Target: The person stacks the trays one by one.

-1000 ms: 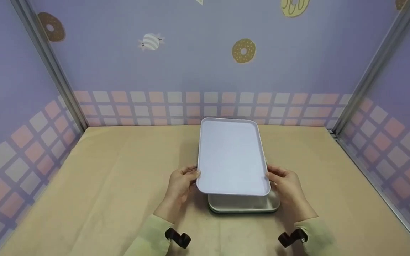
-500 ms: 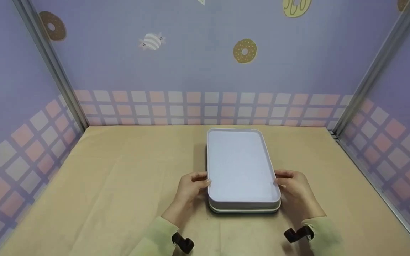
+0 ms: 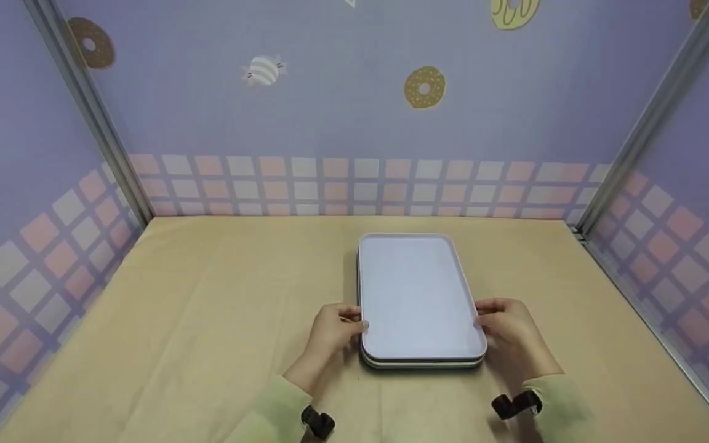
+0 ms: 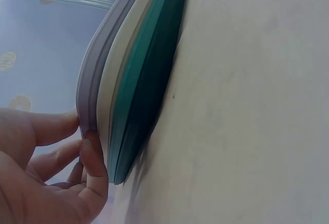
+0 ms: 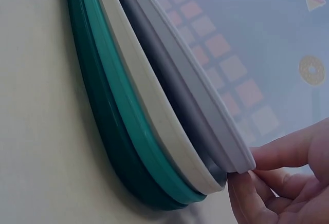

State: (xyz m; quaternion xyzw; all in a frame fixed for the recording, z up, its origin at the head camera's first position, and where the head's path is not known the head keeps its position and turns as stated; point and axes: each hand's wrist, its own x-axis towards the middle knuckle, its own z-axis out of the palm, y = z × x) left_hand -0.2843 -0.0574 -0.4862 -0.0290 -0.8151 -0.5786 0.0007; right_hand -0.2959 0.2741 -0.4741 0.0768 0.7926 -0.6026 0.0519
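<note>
A white rectangular tray (image 3: 416, 295) lies on top of a stack of trays, its long sides running away from me. My left hand (image 3: 330, 329) pinches its left rim near the front corner, thumb above and fingers below. On the opposite side my right hand (image 3: 508, 317) pinches the right rim the same way. Under it, in the right wrist view, are a cream tray (image 5: 154, 108), a teal one (image 5: 126, 118) and a dark green one (image 5: 100, 121) at the bottom. That view shows a dark gap between the white and cream rims.
The stack rests on a beige-covered table (image 3: 237, 295). A purple patterned wall (image 3: 342, 111) stands behind it, with side walls at left and right meeting it at metal posts (image 3: 650, 117). Black camera mounts (image 3: 317, 423) sit on both wrists.
Both hands have lowered the white tray from a tilted position above the stack down onto it. It now covers the silver surface that showed earlier.
</note>
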